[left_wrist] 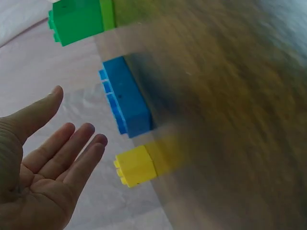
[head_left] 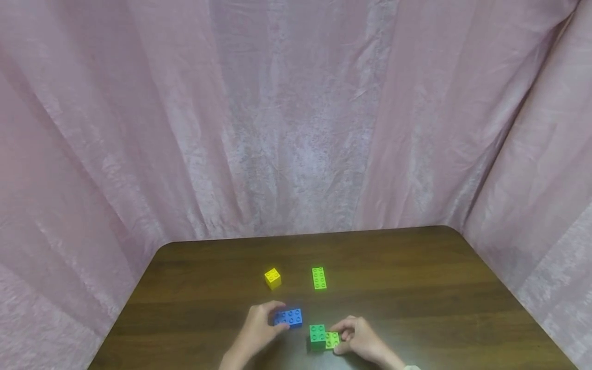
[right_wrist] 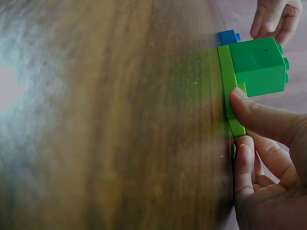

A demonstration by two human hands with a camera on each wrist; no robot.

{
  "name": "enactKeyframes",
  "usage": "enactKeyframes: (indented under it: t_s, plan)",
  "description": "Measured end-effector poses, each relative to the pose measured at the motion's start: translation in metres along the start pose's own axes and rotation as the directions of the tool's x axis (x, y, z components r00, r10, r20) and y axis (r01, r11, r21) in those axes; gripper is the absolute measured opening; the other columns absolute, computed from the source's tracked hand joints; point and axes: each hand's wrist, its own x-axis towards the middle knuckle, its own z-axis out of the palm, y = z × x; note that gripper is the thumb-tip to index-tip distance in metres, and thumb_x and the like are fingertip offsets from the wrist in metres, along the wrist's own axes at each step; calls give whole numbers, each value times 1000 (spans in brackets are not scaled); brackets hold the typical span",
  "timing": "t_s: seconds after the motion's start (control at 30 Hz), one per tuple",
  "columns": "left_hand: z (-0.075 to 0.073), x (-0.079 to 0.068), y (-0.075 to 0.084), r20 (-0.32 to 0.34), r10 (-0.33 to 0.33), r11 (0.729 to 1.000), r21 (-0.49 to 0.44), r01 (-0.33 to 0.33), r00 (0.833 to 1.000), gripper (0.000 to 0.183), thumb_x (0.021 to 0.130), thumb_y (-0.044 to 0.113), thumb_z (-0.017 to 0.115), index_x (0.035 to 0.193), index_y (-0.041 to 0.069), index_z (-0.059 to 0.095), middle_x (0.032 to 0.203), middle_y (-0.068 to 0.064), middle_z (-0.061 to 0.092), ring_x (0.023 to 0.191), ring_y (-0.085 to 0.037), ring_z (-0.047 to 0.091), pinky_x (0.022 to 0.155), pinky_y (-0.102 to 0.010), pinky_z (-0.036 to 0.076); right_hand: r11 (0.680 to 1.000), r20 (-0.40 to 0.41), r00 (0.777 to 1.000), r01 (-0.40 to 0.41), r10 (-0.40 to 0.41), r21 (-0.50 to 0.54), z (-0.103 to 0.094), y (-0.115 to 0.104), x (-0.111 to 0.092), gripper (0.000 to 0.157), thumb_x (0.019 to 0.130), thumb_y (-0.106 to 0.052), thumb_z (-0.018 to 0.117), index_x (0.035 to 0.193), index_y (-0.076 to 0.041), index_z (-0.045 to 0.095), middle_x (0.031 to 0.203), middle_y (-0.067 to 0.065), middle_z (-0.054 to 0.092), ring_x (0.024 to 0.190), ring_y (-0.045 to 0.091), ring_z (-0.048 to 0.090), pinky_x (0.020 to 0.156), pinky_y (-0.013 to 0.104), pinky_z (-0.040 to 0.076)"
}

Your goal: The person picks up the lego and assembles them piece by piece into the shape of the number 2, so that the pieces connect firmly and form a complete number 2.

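Observation:
A blue brick lies on the wooden table, studs up. Thumb and fingers of my left hand are spread over its left end in the head view; the left wrist view shows the fingers loosely bent and apart from the brick. My right hand pinches the right end of a flat lime-green plate between thumb and fingers. On the plate's left part stands a green brick, hiding the studs below it. The plate lies on the tabletop in the right wrist view.
Farther back on the table are a small yellow brick and a second flat lime-green plate. A pink curtain hangs behind the table's back edge and at both sides.

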Motion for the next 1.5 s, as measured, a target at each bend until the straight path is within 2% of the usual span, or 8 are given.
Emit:
enactKeyframes:
  t_s: [0.2,0.37,0.47,0.63,1.0,1.2,1.5]
  plan:
    - [3,1,-12,34,-58,998,-3,58,998,44,76,8,76,116,-3,65,118,-23,68,112,-42,62,95,-59,51,1000,-1,1000,5,-5,15,0,1,0,39,65,5,78,103,6,69,89,7,58,75,12,52,65,15,47]
    - [7,0,-20,25,-55,998,12,55,998,44,74,6,77,115,-5,65,117,-24,68,111,-43,62,95,-60,50,1000,4,1000,4,-4,9,0,2,0,39,65,3,78,103,5,69,88,6,57,74,10,52,65,15,47]
    - [8,1,-21,13,-54,998,24,53,998,47,72,5,78,116,-7,64,117,-27,67,112,-46,61,96,-61,49,1000,3,1000,5,-5,6,0,2,0,39,65,2,79,103,4,69,88,5,57,74,9,52,65,15,47]
    - [8,3,-22,26,-95,995,39,93,995,55,70,3,79,119,-11,61,122,-32,62,116,-50,57,99,-63,46,1000,3,1000,16,-16,7,-1,3,0,39,65,4,78,103,5,69,88,6,57,73,9,52,64,15,47]
    - [11,7,-22,28,-139,985,106,135,990,40,73,-3,75,112,-7,65,118,-30,65,113,-48,59,97,-62,47,1000,-4,1000,9,-9,2,0,3,1,39,65,3,78,103,4,70,88,5,57,75,11,52,64,15,47]
    - [12,8,-21,13,-114,979,173,110,993,35,74,0,76,108,-7,67,112,-28,68,108,-44,62,94,-58,51,1000,-3,1000,23,-23,10,1,3,1,39,64,4,79,102,5,70,88,6,57,74,10,53,65,15,48]
    - [12,9,-22,3,-79,985,156,77,997,33,76,3,76,106,-6,67,108,-26,69,104,-42,64,90,-56,53,1000,-6,1000,14,-14,19,0,3,1,39,64,5,78,102,5,70,88,6,58,74,10,52,65,15,47]
